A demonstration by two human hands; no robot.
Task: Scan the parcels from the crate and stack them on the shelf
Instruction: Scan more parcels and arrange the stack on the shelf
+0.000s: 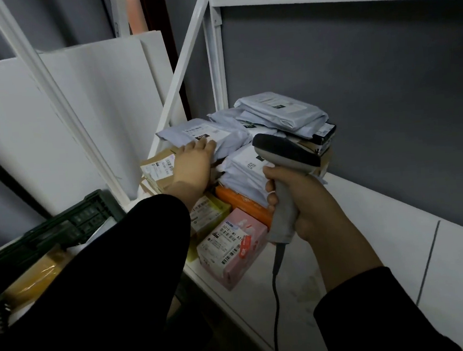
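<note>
A pile of parcels sits at the left end of the white shelf [371,247]. My left hand [193,167] reaches over the pile and its fingers rest on a grey poly-bag parcel [201,134] with a white label on top. My right hand [305,205] grips the handle of a grey barcode scanner [284,154], whose dark head points toward the pile. More grey bag parcels [280,112] are stacked at the back. A pink box [234,248], an orange box [244,202] and brown cardboard parcels [157,168] lie lower down. The dark green crate [69,223] stands at lower left.
The scanner cable [276,297] hangs down in front of the shelf edge. White shelf posts and a diagonal brace [186,59] rise left of the pile. White boards [106,102] lean against the grey wall. A yellow-brown parcel [35,276] lies in the crate.
</note>
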